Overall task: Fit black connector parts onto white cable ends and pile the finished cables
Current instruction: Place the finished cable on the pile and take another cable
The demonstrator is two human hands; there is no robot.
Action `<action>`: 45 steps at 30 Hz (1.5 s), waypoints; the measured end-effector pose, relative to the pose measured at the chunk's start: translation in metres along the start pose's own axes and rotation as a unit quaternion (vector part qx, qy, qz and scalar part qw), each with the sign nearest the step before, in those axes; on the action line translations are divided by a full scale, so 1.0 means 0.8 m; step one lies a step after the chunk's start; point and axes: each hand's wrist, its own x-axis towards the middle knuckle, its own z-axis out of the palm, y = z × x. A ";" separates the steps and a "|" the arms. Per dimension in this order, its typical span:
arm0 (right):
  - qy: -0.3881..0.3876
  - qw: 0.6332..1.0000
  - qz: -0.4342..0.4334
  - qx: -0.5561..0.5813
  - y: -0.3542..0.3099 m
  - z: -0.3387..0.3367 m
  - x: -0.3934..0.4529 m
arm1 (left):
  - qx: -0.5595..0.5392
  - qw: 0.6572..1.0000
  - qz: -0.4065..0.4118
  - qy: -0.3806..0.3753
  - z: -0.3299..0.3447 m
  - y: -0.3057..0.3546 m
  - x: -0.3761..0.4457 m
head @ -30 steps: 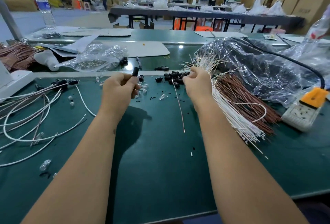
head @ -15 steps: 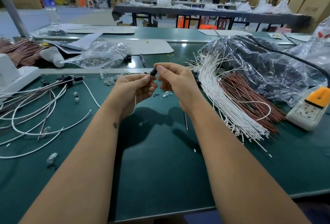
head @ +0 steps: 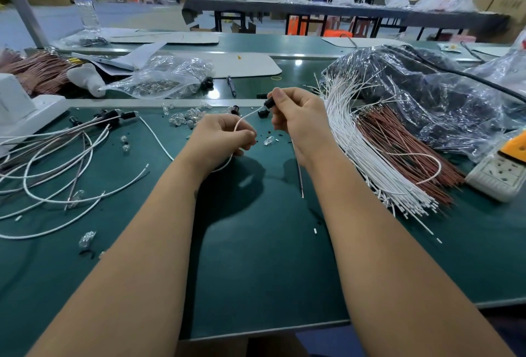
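My right hand (head: 299, 123) pinches a small black connector (head: 269, 103) between thumb and forefinger above the green table. A white cable (head: 244, 120) runs from that connector down into my left hand (head: 222, 140), whose curled fingers grip it. A thin brown wire (head: 299, 174) hangs below my right hand. Loose black connectors (head: 263, 113) lie just behind my hands. A thick bundle of bare white cables (head: 367, 151) lies to the right, next to brown wires (head: 404, 145). Finished cables (head: 57, 157) with black ends are piled at the left.
Small clear bulbs (head: 185, 118) are scattered behind my left hand. A clear bag of bulbs (head: 162, 77), a pen (head: 231, 86) and a white machine (head: 20, 108) stand at the back left. Crumpled plastic (head: 427, 94) and a power strip (head: 501, 168) lie at the right.
My hands have drawn apart: the right now holds the black connector, and a stretch of white cable shows between it and the left, which has dropped lower.
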 end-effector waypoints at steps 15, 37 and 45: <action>0.076 0.934 -0.040 -0.346 -0.021 -0.038 0.010 | 0.053 0.998 0.018 0.024 0.004 -0.016 0.009; 0.334 0.692 0.060 -0.637 -0.014 -0.175 0.012 | 0.085 0.996 0.008 0.038 0.010 -0.023 0.018; 0.337 0.927 -0.070 -0.152 -0.084 -0.088 0.032 | -0.044 0.997 -0.004 0.067 0.006 -0.018 0.017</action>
